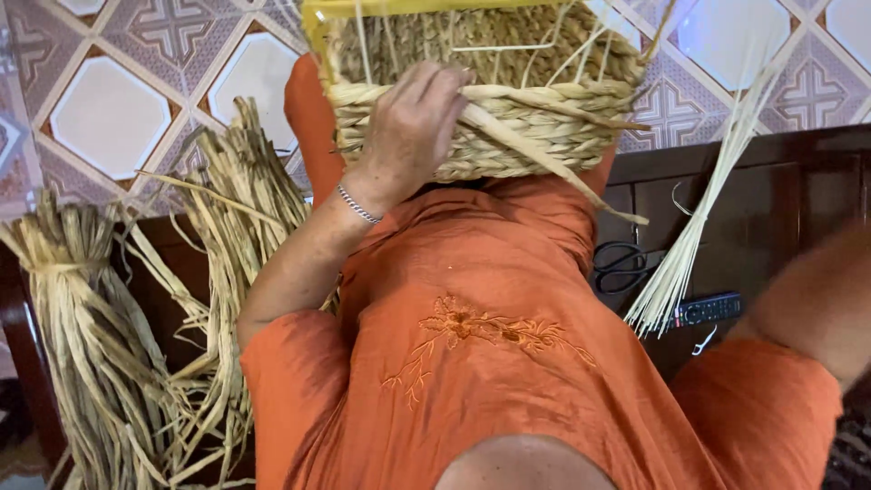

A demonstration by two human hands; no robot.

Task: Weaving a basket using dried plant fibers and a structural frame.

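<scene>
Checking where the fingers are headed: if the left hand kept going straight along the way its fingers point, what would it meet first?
The left hand already lies on the woven basket; its fingers point right along the braided rim, so they would likely just meet more of that braid.

A dark wooden bench (pixel 726 172) carries black scissors (pixel 621 266), a remote (pixel 708 309) and a bundle of pale thin reeds (pixel 689 245). On the left, tied bundles of dried straw (pixel 91 336) lie on it. Beyond lies a patterned tile floor (pixel 109 109).

No packages, labels, signs or screens visible.
</scene>
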